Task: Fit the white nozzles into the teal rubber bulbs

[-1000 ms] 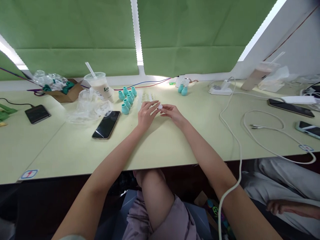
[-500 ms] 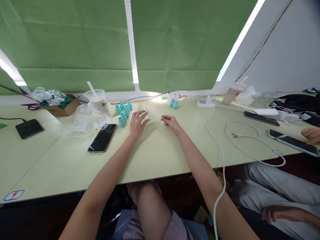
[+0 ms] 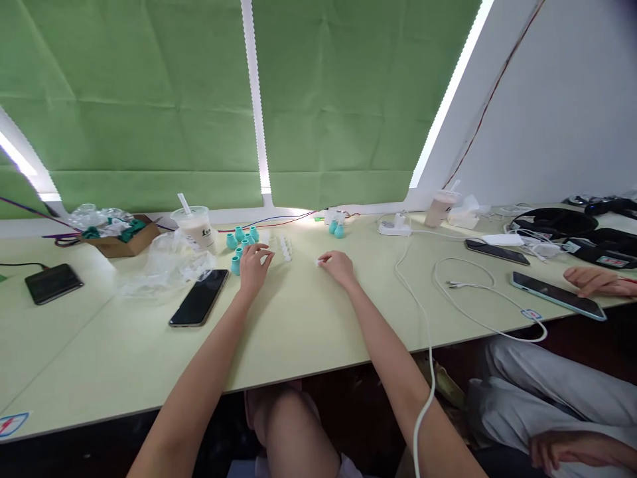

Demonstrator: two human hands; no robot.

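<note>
1. The right hand (image 3: 339, 267) is closed in a pinch, thumb and finger on a small white piece (image 3: 318, 263), just above or at the bench (image 3: 298, 325); whether the piece touches the surface I cannot tell.
2. The left hand (image 3: 253, 273) is partly open, its fingers curved and the thumb a little apart. It is at the right, near side of a group of teal bulb-shaped pieces (image 3: 235, 265), covering part of them; whether it touches one I cannot tell.
3. Between the hands, slightly farther off, lies a row of small white parts (image 3: 285, 249).
4. Two more teal bulbs (image 3: 339, 232) stand together at the far edge, beyond the right hand.
5. To the left of the left hand lie a dark phone (image 3: 199, 299) and a crumpled clear bag (image 3: 166, 265), with a lidded drink cup (image 3: 195, 229) behind the bag and a cardboard box (image 3: 122, 247) farther left.
6. On the right are a white power strip (image 3: 395, 228), a looped white cable (image 3: 438, 275) and another person's hand (image 3: 594, 280) at a pale-edged phone (image 3: 552, 292).
</note>
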